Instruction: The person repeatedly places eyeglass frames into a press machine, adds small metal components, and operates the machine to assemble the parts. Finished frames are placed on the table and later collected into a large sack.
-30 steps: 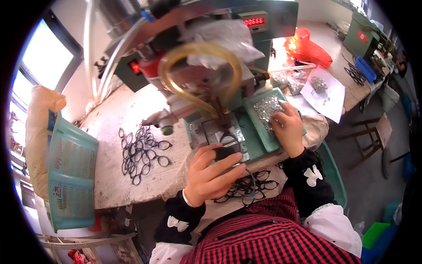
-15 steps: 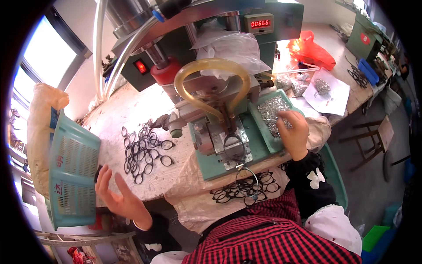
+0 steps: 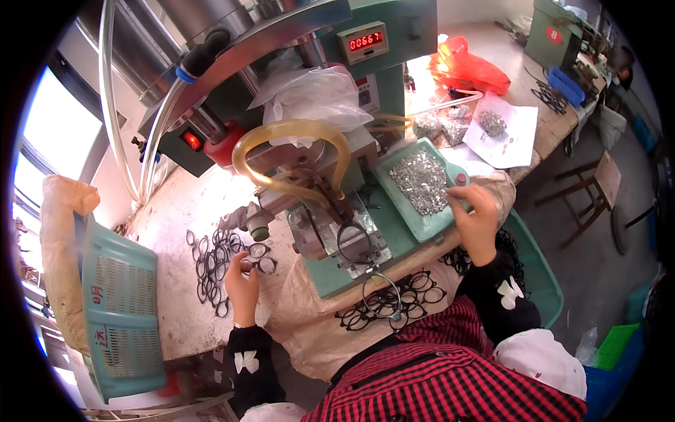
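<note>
At the right edge of a pile of black eyeglass frames (image 3: 211, 267), my left hand (image 3: 244, 288) pinches one frame by its rim. My right hand (image 3: 477, 221) is over the near right side of a green tray (image 3: 427, 228) of small silvery metal parts (image 3: 420, 181). Its thumb and forefinger are pinched together; whatever lies between them is too small to make out. Between my hands, an eyeglass frame (image 3: 355, 244) sits at the metal fixture (image 3: 380, 246) of a press, one ring hanging out toward me.
More black frames (image 3: 422, 288) lie on the cloth by my lap. A teal basket (image 3: 123, 281) stands at the left, a green bin (image 3: 545, 274) at the right. The yellow hose (image 3: 292, 130) arches over the fixture. Bags of metal parts (image 3: 450, 130) rest behind the tray.
My left hand has moved right from beside the basket to the frame pile and closed on a frame. My right hand has drawn back slightly from the metal parts. The view has shifted.
</note>
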The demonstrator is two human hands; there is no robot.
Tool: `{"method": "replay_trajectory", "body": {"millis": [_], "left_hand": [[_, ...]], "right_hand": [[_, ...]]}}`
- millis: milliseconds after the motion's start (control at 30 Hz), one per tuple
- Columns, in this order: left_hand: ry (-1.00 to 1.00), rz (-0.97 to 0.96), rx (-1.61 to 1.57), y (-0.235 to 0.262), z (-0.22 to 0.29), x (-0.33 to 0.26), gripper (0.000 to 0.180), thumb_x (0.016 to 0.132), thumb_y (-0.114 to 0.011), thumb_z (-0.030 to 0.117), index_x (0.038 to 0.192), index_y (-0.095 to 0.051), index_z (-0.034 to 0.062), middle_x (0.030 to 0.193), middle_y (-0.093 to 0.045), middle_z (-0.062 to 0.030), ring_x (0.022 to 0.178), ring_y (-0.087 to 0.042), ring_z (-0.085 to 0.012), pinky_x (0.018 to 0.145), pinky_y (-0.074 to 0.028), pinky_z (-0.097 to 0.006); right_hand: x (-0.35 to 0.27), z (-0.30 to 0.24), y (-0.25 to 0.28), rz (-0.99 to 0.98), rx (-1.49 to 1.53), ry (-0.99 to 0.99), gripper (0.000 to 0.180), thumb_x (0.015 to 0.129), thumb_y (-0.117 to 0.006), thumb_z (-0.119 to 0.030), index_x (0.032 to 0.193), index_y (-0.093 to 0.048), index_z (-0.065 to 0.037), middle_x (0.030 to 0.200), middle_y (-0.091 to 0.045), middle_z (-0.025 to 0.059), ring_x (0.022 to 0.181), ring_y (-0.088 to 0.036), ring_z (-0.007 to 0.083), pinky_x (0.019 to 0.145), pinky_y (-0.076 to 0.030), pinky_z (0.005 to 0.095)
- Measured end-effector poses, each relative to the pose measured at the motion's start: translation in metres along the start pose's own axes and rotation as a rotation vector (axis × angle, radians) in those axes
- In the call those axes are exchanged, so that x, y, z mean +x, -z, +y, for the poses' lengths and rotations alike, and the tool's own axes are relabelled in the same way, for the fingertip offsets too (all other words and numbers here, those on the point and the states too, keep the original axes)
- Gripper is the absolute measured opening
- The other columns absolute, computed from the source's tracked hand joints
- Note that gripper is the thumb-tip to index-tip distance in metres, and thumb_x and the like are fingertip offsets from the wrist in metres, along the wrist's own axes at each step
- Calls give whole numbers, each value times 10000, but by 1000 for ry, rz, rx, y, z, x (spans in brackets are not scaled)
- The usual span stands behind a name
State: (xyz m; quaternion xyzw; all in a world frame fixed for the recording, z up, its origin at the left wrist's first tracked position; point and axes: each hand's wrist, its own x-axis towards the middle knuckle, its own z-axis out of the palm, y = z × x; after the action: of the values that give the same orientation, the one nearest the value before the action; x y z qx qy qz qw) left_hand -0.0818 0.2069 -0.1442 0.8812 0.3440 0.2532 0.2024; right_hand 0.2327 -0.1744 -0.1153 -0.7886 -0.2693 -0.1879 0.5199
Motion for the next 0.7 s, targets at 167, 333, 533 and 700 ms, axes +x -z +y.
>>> {"method": "replay_trajectory", "body": {"millis": [167, 333, 533, 700], "left_hand": [[515, 16, -1308, 14, 37, 0, 236, 1015, -569, 184, 1231, -618, 102, 914, -592, -2, 870, -606, -136, 885, -571, -401], [451, -21, -1294, -6, 80, 0, 284, 1076, -531, 303, 1222, -601, 69, 1015, -618, -41, 966, -647, -191, 887, -577, -420], [337, 188, -1161, -27, 90, -30, 161, 1067, -544, 149, 1190, -591, 55, 1125, -658, -90, 1039, -666, -195, 906, -581, -393], [-116, 402, -1041, 18, 166, -23, 162, 1051, -531, 90, 1174, -584, -1, 1141, -674, -153, 1067, -649, -215, 960, -533, -389]], "right_hand": [[3, -42, -2, -120, 187, -23, 159, 801, -734, 38, 946, -759, -22, 894, -707, 101, 849, -671, 246, 770, -513, 345], [28, -107, -45, -325, 504, 34, 336, 802, -728, 25, 1136, -691, 1, 894, -694, 87, 879, -672, 193, 813, -518, 313], [16, -119, -69, -295, 625, -99, 457, 814, -725, 0, 1251, -594, 31, 906, -679, 51, 887, -651, 125, 836, -503, 274], [18, -129, -66, -356, 772, -189, 468, 817, -726, 17, 1264, -587, 32, 884, -681, 22, 854, -627, 93, 821, -488, 248]]}}
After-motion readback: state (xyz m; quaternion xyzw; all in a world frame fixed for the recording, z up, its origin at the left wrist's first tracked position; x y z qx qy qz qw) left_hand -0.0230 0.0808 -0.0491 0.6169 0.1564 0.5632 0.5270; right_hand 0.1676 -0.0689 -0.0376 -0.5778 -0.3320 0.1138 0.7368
